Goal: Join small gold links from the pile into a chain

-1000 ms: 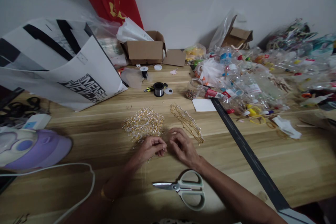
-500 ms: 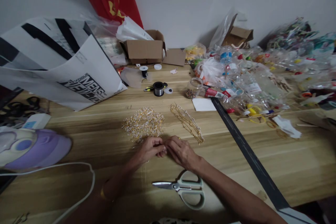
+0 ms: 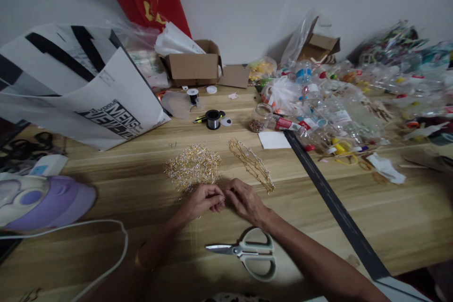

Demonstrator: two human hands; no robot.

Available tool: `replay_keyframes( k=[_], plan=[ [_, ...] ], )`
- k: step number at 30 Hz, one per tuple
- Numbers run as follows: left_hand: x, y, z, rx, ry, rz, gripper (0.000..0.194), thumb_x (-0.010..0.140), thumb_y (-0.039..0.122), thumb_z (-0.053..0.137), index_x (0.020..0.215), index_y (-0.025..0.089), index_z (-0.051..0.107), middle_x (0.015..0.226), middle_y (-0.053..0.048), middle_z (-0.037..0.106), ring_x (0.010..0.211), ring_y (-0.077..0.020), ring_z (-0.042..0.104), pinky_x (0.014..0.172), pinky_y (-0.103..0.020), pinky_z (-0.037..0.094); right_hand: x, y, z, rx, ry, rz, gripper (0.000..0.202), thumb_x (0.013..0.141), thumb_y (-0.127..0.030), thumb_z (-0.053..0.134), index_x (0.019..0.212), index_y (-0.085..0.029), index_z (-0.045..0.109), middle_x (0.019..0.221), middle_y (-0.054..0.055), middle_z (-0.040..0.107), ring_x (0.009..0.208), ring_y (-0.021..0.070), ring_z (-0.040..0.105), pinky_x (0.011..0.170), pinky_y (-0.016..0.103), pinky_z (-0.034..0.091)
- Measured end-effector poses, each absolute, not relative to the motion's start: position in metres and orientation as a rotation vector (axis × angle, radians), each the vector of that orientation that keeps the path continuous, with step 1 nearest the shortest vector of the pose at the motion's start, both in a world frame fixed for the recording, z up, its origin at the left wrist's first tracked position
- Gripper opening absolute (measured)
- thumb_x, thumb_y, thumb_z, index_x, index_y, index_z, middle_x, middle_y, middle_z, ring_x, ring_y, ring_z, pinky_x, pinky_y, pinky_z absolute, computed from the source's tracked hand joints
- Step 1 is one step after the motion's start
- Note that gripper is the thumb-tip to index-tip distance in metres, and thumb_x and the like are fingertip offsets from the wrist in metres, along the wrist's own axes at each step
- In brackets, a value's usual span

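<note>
head view: saw left hand [image 3: 207, 198] with thumb and fingertips pinched on a tiny shiny piece [image 3: 222, 201], mostly hidden and too small to name more closely. found right hand [image 3: 246, 200] just beside it, fingers curled and bunched toward the left fingertips; could not tell touching from barely apart, nor tell any grip on the piece. noted a heap of gold-and-clear beaded links [image 3: 194, 163] right by the left hand, gold beaded chains [image 3: 253, 165] laid out just beyond the right, and pale-handled scissors [image 3: 260, 260] nearer the body on the wooden tabletop [image 3: 159, 255], blades pointing left. saw a wire spool [image 3: 213, 122] farther back, well apart from both hands.

judged best done with wrists low over the wood, left pinch firm but light, right fingertips making only small moves. called for turning the piece until visible between the fingertips, so as to work by sight as well as feel. needed care against squeezing hard, likely to bend thin metal, and against snagging the loose heap
</note>
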State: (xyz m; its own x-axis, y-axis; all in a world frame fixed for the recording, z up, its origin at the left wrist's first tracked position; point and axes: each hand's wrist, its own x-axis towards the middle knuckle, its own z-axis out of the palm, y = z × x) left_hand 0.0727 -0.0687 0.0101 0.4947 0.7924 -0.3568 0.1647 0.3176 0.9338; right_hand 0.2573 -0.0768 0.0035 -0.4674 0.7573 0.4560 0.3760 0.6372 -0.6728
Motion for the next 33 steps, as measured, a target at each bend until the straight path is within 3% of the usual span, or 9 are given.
replay_keyframes(
  k=[18, 33],
  plan=[
    [0.0749, -0.0724, 0.0094, 1.280, 1.072, 0.639, 0.037, 0.073, 0.049, 0.064, 0.072, 0.014, 0.053, 0.056, 0.001, 0.058, 0.047, -0.0101, 0.054, 0.048, -0.021, 0.044, 0.2556, -0.0787, -0.0009, -0.887, -2.143, 0.662, 0.014, 0.096, -0.020, 0.038, 0.090, -0.018, 0.050, 0.078, 0.004, 0.055, 0.069, 0.0151, 0.052, 0.064, 0.025, 0.043],
    [0.0802, -0.0752, 0.0140, 1.375, 1.181, 0.698, 0.021, 0.074, 0.037, 0.062, 0.072, 0.018, 0.053, 0.050, 0.004, 0.056, 0.044, -0.0121, 0.055, 0.046, -0.021, 0.042, 0.2539, -0.0798, -0.0007, -0.823, -2.223, 0.555, 0.013, 0.095, -0.017, 0.036, 0.088, -0.020, 0.047, 0.083, 0.006, 0.057, 0.077, 0.0175, 0.053, 0.069, 0.027, 0.045]
  ],
)
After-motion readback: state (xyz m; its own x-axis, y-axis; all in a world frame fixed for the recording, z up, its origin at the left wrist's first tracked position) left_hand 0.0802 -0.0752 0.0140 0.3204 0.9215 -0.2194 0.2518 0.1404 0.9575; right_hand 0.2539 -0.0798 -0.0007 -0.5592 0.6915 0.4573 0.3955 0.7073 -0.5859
